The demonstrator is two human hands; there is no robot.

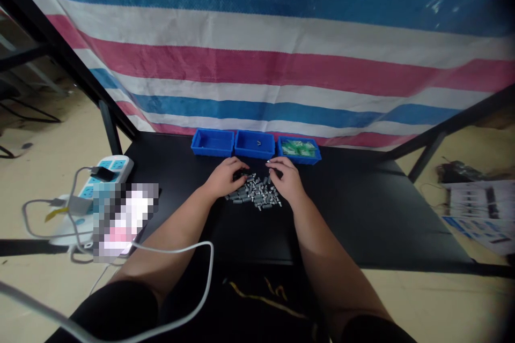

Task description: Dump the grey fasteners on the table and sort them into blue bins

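Note:
A loose pile of small grey and silvery cylindrical parts (259,193) lies on the black table (249,233) between my hands. My left hand (225,178) is at the left edge of the pile, fingers and thumb curled toward each other. What they hold, if anything, I cannot make out. Above the pile's right side, my right hand (286,178) has its fingertips closed around a small shiny metal part (269,161); its exact kind is too small to tell. Just beyond the hands stands the middle blue bin (254,153), with a few tiny metal pieces inside.
Left of it stands another blue bin (212,152); the right blue bin (300,160) holds green and clear packets. A power strip (120,163), a phone (132,214) and a white cable (173,251) are at the left. A striped sheet (273,72) hangs behind.

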